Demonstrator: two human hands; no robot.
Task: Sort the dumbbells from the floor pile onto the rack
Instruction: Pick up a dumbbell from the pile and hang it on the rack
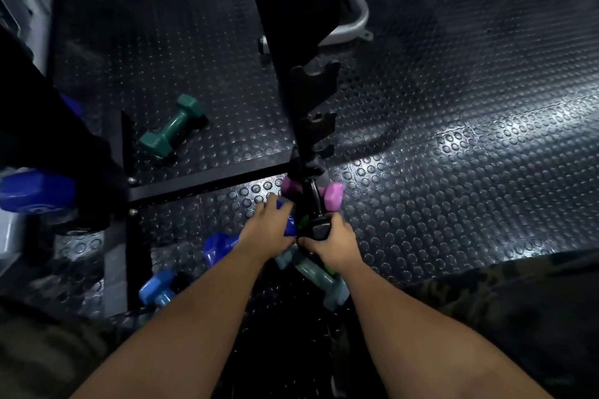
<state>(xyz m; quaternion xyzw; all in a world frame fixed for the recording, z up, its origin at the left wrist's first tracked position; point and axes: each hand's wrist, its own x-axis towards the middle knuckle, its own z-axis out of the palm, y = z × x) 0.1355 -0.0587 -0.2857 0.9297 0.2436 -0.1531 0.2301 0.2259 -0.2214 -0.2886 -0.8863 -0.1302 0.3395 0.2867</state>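
Rack upright (291,52) rises ahead of you, its cradles stacked toward the far side, its foot just beyond both hands. Pile of dumbbells (223,244) lies on the studded floor (453,172) under your wrists. Your left hand (267,230) has its fingers curled round a blue dumbbell (288,223); your right hand (335,244) grips a black dumbbell (316,215), its long axis pointing away toward the upright. A pink dumbbell (332,196) sits crosswise just beyond your right hand. The right hand looks nearer the cradles.

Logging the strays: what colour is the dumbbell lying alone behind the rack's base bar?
Green, clearest in the head view.
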